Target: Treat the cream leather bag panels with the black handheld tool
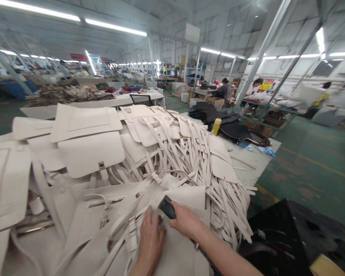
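Note:
My right hand (186, 221) is closed around a black handheld tool (167, 207) with a blunt, wide end; its exact kind I cannot make out. The tool sits over a cream leather bag piece (186, 195), close to its upper edge. My left hand (151, 234) lies on the same cream material just left of the tool, fingers stretched out and nothing in them. Beside the left hand runs a strap with a small gold buckle (132, 220). A gold zipper (112, 202) shows farther left.
Cream bag bodies with flaps (90, 151) and many loose straps (186, 157) are heaped around my hands. A yellow bottle (216, 126) and black pieces (227, 120) lie on the table's far right. A black machine (293, 230) stands at lower right. Other people work in the background.

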Motion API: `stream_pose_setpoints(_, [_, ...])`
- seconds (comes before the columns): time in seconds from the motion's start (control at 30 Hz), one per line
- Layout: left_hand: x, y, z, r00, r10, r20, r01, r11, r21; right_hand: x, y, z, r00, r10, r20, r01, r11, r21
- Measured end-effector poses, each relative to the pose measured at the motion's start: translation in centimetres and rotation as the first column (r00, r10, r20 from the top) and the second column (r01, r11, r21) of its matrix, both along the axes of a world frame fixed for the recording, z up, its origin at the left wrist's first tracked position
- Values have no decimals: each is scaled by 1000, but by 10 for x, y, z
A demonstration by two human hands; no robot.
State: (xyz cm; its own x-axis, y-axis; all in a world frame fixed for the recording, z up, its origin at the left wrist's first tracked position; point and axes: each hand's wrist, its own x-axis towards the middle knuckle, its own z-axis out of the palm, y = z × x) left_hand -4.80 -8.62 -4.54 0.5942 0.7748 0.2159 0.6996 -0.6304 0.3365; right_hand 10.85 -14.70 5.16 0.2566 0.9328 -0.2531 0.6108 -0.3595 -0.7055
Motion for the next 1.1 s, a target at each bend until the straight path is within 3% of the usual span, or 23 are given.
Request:
stream_pose_setpoints(0.13, [0, 3, -2, 999, -16, 28, 15, 1000, 27, -19, 29, -7, 998, -69, 13, 68, 997, 47])
stream_pose_setpoints(0.2, [-1, 7, -4, 1000, -14, 15, 13, 999, 38, -18, 28, -6, 995, -102, 17, 101, 992, 80])
stream_pose_setpoints(0.33, [4, 18, 1, 998, 26, 61, -25, 1000, -15, -3, -18, -5, 989, -131, -69, 141, 974, 176])
stream_pose_setpoints(0.43, [20, 31, 15, 984, 124, 125, -96, 973, -210, 6, -48, -12, 971, -175, -163, 200, 967, 156])
stream_pose_setpoints(0.53, [37, 45, 31, 959, 224, 176, -99, 840, -534, 11, -52, -18, 949, -212, -234, 248, 960, 134])
stream_pose_setpoints(0.67, [37, 49, 49, 899, 300, 319, 79, 606, -791, 25, -50, -10, 881, -286, -377, 388, 892, 232])
stream_pose_setpoints(0.73, [31, 44, 58, 850, 349, 394, 178, 512, -840, 38, -61, -2, 843, -334, -421, 460, 853, 245])
stream_pose_setpoints(0.8, [27, 38, 69, 799, 397, 453, 259, 453, -853, 49, -77, 8, 820, -341, -459, 478, 849, 223])
stream_pose_setpoints(0.93, [32, 23, 89, 700, 467, 540, 410, 356, -840, 49, -97, 24, 805, -232, -545, 351, 928, 123])
stream_pose_setpoints(1.1, [39, 5, 91, 681, 475, 558, 531, 204, -822, 19, -69, 32, 804, -121, -582, 199, 977, 72])
